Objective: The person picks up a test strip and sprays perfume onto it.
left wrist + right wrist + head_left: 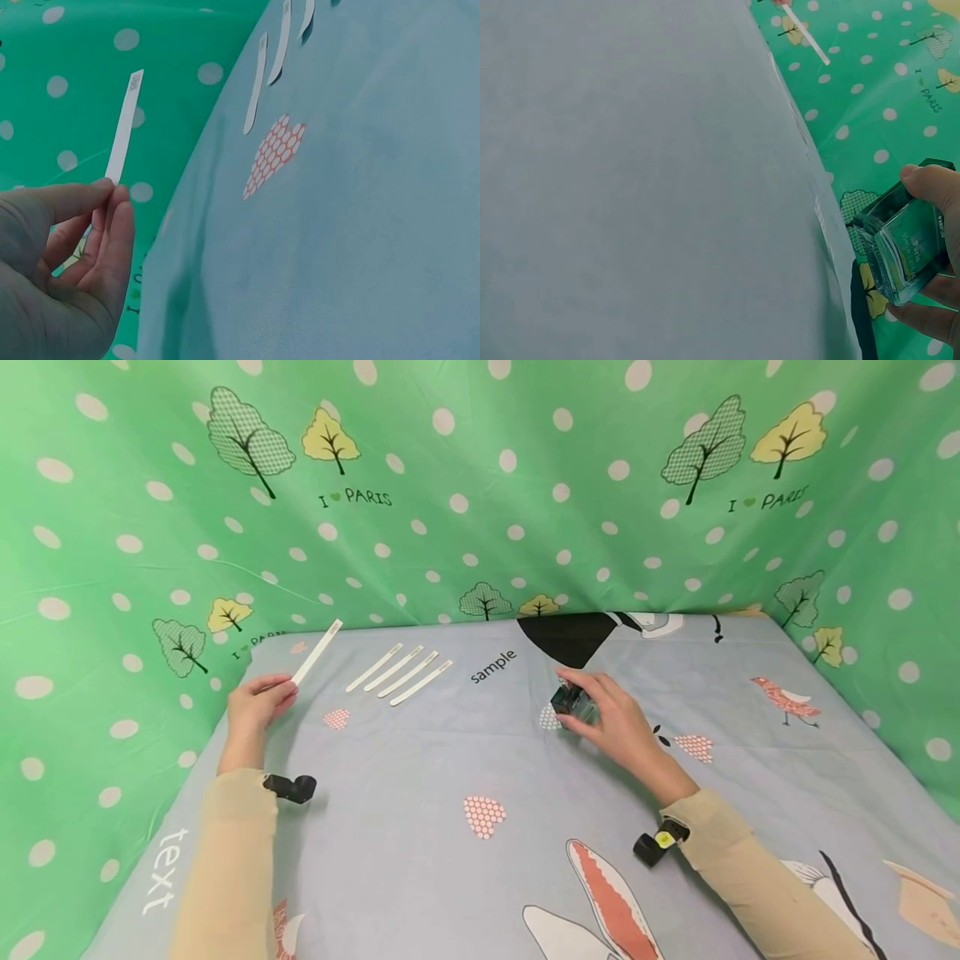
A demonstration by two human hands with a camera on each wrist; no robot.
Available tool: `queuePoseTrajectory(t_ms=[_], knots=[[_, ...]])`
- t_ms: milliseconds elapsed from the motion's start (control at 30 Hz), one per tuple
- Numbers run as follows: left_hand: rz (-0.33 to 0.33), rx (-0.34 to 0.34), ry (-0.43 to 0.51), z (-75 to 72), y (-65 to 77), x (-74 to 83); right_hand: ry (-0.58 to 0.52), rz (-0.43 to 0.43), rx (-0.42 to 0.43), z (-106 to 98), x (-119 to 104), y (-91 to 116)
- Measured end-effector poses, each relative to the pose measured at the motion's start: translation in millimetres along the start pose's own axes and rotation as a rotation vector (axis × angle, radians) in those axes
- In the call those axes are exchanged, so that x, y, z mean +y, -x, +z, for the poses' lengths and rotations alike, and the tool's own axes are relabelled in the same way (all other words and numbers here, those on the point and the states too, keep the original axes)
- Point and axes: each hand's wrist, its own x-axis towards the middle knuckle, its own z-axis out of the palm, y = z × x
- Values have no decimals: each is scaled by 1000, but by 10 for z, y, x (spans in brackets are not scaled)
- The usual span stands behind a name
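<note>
My left hand [257, 706] pinches one end of a white paper test strip [318, 652] between thumb and fingertips. The strip points up and away, with a small printed mark near its far end, also seen in the left wrist view [125, 127]. My right hand [618, 722] grips a dark, clear-glass perfume bottle [576, 703] between thumb and fingers. In the right wrist view the bottle [909, 244] is tilted and has printed lettering on its face; part of it is hidden by the hand.
Several similar white strips [420, 682] lie slanted side by side on the grey-blue printed cloth [405, 827], between the two hands. A green dotted curtain [480, 468] hangs behind and along the sides. Each wrist wears a small black camera.
</note>
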Motion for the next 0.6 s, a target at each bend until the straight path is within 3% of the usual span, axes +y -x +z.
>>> queuePoseTrajectory(t_ms=[300, 600], knots=[[-49, 22, 57, -14, -96, -18, 0, 11, 5, 4, 6, 13], [-49, 56, 36, -11, -205, -118, -3, 10, 2, 13, 18, 18]])
